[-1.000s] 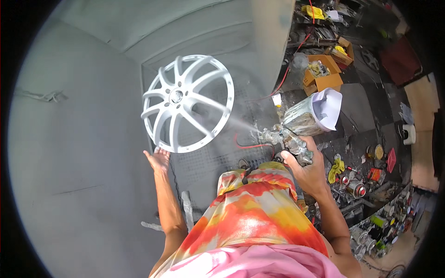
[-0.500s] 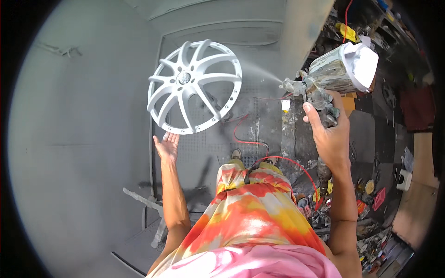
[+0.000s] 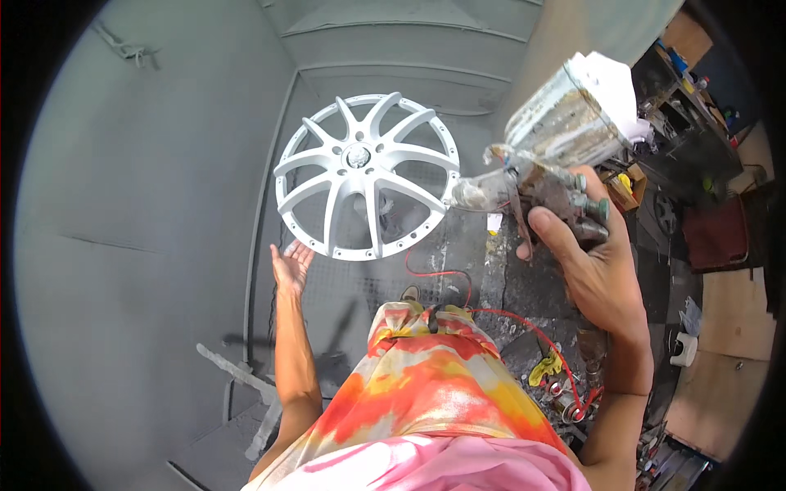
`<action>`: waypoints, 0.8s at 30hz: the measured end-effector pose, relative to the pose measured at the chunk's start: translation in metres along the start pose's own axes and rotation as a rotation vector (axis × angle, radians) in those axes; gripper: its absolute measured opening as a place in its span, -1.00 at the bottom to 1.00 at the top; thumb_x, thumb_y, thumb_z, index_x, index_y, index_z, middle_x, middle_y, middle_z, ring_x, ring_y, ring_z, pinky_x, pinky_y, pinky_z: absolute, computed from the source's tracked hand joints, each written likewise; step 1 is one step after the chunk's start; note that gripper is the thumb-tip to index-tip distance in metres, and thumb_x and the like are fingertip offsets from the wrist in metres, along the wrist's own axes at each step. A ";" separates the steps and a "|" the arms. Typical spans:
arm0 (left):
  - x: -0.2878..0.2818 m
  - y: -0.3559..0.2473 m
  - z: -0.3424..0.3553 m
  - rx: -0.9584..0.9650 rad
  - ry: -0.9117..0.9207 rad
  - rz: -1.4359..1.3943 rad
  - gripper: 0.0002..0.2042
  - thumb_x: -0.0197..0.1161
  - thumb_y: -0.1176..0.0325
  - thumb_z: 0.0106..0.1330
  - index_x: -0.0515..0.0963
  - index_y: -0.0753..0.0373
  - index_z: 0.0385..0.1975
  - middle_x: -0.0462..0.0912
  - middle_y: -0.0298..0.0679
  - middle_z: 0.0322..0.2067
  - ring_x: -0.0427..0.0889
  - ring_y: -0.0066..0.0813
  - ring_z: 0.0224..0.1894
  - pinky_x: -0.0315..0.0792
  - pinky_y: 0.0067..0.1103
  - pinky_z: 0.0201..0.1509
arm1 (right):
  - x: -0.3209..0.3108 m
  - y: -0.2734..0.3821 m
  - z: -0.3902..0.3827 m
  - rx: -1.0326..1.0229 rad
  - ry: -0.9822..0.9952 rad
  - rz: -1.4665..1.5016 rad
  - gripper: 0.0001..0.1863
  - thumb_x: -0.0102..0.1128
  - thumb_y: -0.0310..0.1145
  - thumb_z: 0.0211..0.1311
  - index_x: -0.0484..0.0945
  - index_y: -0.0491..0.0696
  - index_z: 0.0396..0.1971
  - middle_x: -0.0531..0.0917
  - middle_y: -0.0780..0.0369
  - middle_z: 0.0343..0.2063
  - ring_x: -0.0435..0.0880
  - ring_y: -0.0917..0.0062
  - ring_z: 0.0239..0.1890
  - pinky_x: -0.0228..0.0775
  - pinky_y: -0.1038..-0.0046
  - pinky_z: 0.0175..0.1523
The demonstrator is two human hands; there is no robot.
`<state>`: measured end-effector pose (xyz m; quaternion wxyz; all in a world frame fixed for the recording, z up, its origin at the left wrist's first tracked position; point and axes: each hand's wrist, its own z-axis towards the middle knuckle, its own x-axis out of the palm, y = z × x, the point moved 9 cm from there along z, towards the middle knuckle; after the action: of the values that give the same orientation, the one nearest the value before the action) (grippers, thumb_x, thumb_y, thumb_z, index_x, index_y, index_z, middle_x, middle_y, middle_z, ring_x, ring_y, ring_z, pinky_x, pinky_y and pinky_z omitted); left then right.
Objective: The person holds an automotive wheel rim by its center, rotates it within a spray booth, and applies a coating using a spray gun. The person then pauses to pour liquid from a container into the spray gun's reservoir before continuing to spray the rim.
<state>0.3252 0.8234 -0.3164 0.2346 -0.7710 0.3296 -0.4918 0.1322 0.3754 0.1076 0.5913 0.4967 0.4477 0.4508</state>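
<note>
A white multi-spoke wheel rim (image 3: 383, 157) faces up in front of me, with an emblem at its hub. Close below its near left edge, my left hand (image 3: 292, 266) is open, palm up and fingers spread; whether the fingertips touch the rim I cannot tell. My right hand (image 3: 594, 254) is wrapped around a spray gun (image 3: 483, 192), thumb at the near side. Its paint-crusted cup (image 3: 565, 114) has a white cover on top. The nozzle points left, at the right edge of the wheel rim. What supports the rim is mostly hidden beneath it.
A red hose (image 3: 524, 323) runs across the paint-spattered floor near my feet. Grey walls (image 3: 155, 204) enclose the left and far sides. Cluttered shelves (image 3: 688, 98) stand at right, and cans (image 3: 569, 405) with a yellow cloth (image 3: 544, 368) lie at lower right. A crusted bar (image 3: 233, 364) juts out at lower left.
The spray gun has come nearer and lower, its nozzle now close to the rim's right edge. The spray mist seen before no longer shows. The rim appears turned and further right in view.
</note>
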 end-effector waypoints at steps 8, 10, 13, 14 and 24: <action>-0.041 0.114 -0.004 -0.350 0.179 0.579 -0.28 -0.01 -0.26 0.49 0.50 0.47 0.05 0.67 -0.10 -0.23 0.72 -0.28 -0.16 0.68 -0.37 0.00 | 0.025 0.030 0.039 -0.102 -0.160 -0.389 -0.81 0.26 -0.40 0.41 0.49 -0.11 -0.10 0.58 0.37 -0.42 0.53 0.73 -0.43 0.42 0.58 -0.26; -0.041 0.138 -0.017 -0.469 0.233 0.773 -0.36 0.07 -0.20 0.49 0.58 0.44 -0.03 0.69 -0.14 -0.24 0.72 -0.36 -0.23 0.68 -0.40 -0.02 | 0.029 0.032 0.037 -0.066 -0.145 -0.329 -0.80 0.26 -0.41 0.41 0.50 -0.13 -0.07 0.58 0.36 -0.39 0.53 0.71 -0.42 0.43 0.57 -0.24; -0.022 0.176 -0.033 -0.487 0.372 0.922 -0.44 0.11 -0.14 0.50 0.67 0.36 -0.16 0.73 -0.18 -0.35 0.72 -0.42 -0.36 0.69 -0.47 -0.18 | 0.036 0.027 0.030 0.031 -0.163 -0.124 -0.68 0.30 -0.42 0.38 0.48 -0.18 0.05 0.63 0.33 -0.33 0.58 0.70 -0.39 0.46 0.58 -0.22; -0.011 0.187 -0.034 -0.496 0.394 0.940 -0.44 0.11 -0.14 0.50 0.67 0.36 -0.16 0.73 -0.18 -0.35 0.72 -0.42 -0.36 0.69 -0.47 -0.18 | 0.038 0.024 0.025 0.068 -0.180 -0.003 -0.62 0.32 -0.42 0.37 0.46 -0.20 0.10 0.64 0.32 -0.32 0.59 0.70 -0.38 0.47 0.59 -0.21; 0.120 0.235 -0.081 -0.512 0.722 1.182 -0.54 0.17 -0.02 0.52 0.63 0.36 -0.08 0.69 -0.27 -0.27 0.63 -0.60 -0.28 0.57 -0.62 -0.10 | -0.020 0.009 -0.004 -0.109 -0.349 -0.139 -0.71 0.25 -0.42 0.44 0.48 -0.14 0.07 0.65 0.30 -0.26 0.61 0.68 -0.30 0.54 0.54 -0.21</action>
<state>0.2216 0.5733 -0.3721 0.1502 -0.2854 0.8511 -0.4143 0.1235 0.3570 0.1175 0.7158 0.5025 0.3466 0.3393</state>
